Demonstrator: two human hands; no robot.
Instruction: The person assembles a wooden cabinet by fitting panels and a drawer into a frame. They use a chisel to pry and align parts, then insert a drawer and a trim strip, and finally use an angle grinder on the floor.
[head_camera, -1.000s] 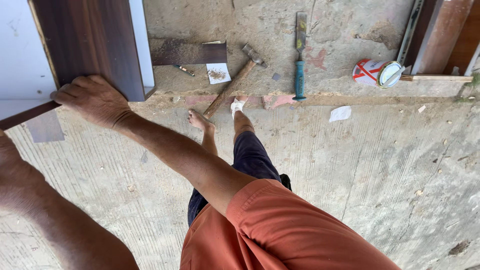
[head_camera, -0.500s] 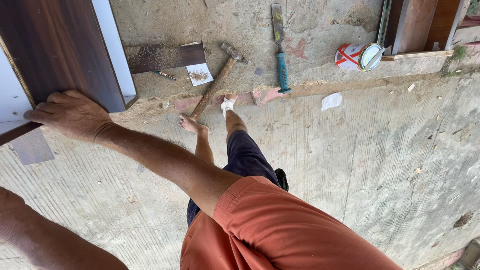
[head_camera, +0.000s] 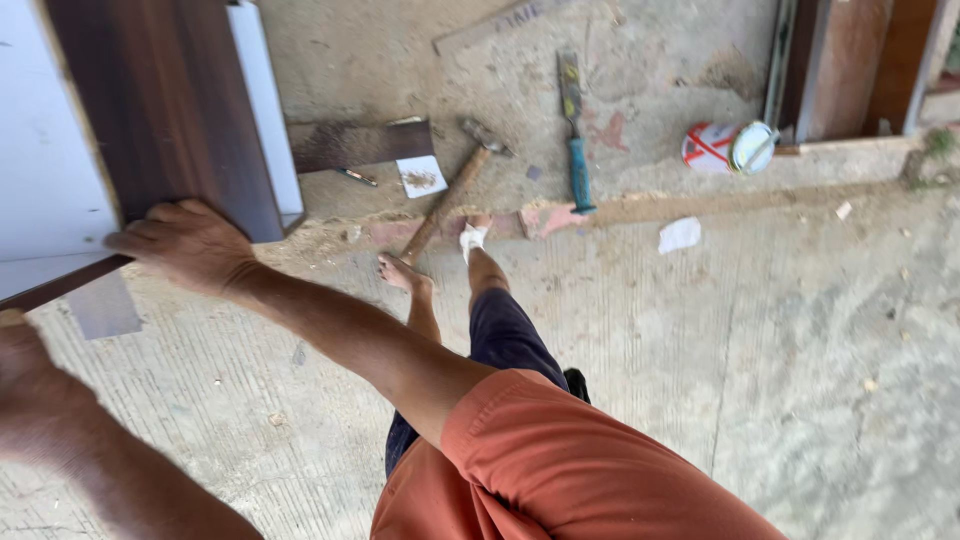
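Note:
My right hand (head_camera: 190, 245) rests on the near end of a dark brown wooden panel (head_camera: 165, 110), fingers curled over its lower edge. The arm reaches there from an orange sleeve at the bottom. The panel has a white face (head_camera: 45, 170) on the left and a white strip (head_camera: 265, 110) along its right side. My left hand (head_camera: 20, 350) is blurred at the left edge, just below the panel's lower edge; its grip is hidden. My bare feet (head_camera: 405, 272) stand on the concrete, one toe wrapped in white.
On the floor beyond my feet lie a wooden-handled hammer (head_camera: 455, 190), a blue-handled tool (head_camera: 575, 130), a dark board offcut (head_camera: 355, 145), a small white card (head_camera: 420, 177) and a tipped red and white can (head_camera: 725, 148). Timber frames (head_camera: 840, 60) stand top right.
The view swayed left, then back. My right hand stays on the panel's end and sits slightly lower in view. My left arm has come further into view.

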